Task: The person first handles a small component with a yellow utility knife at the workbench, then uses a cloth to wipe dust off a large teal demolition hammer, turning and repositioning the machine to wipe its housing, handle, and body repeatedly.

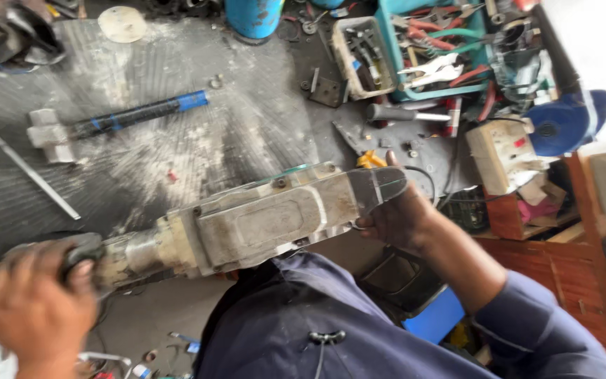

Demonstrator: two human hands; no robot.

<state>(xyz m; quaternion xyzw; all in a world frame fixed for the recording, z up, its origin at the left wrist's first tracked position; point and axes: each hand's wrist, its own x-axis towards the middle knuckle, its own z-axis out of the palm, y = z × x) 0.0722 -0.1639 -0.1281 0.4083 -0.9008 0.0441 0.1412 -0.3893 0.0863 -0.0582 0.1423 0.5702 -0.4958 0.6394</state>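
Gripping one power tool (261, 224): two hands, left (26, 305), right (394, 217).

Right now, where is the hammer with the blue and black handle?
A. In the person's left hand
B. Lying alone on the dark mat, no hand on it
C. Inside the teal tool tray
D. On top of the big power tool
B: the hammer lies on the dark mat, while the left hand and right hand both hold the big power tool.
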